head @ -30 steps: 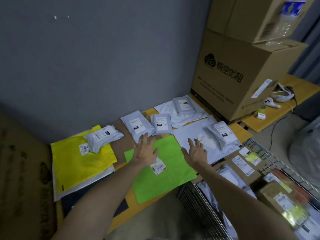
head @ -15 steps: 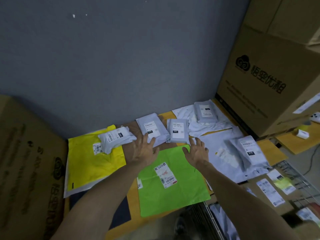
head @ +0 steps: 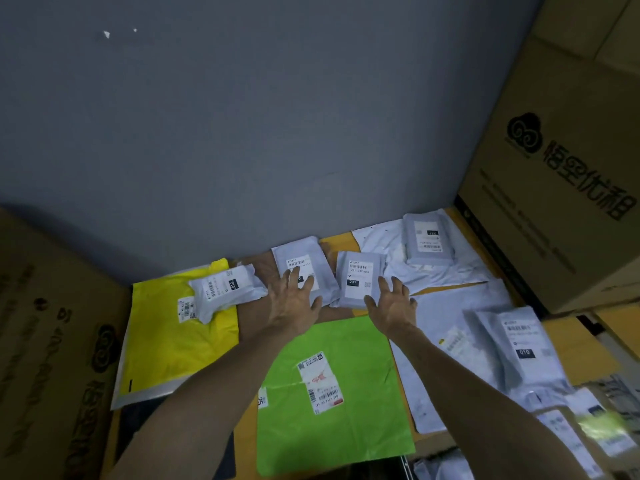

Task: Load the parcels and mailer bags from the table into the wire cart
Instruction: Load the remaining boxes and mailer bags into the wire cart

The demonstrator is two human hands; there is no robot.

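Palms down, left hand (head: 294,301) and right hand (head: 393,306) over grey mailers (head: 358,277).

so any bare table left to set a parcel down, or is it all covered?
Little. A bare brown strip lies between the yellow mailer and the left hand. Orange tabletop shows between the two small grey mailers near the wall. The green mailer and white bags crowd the middle and right.

Both forearms were bare to the frame's edge, the left hand (head: 294,303) and right hand (head: 393,308) gloveless and without rings.
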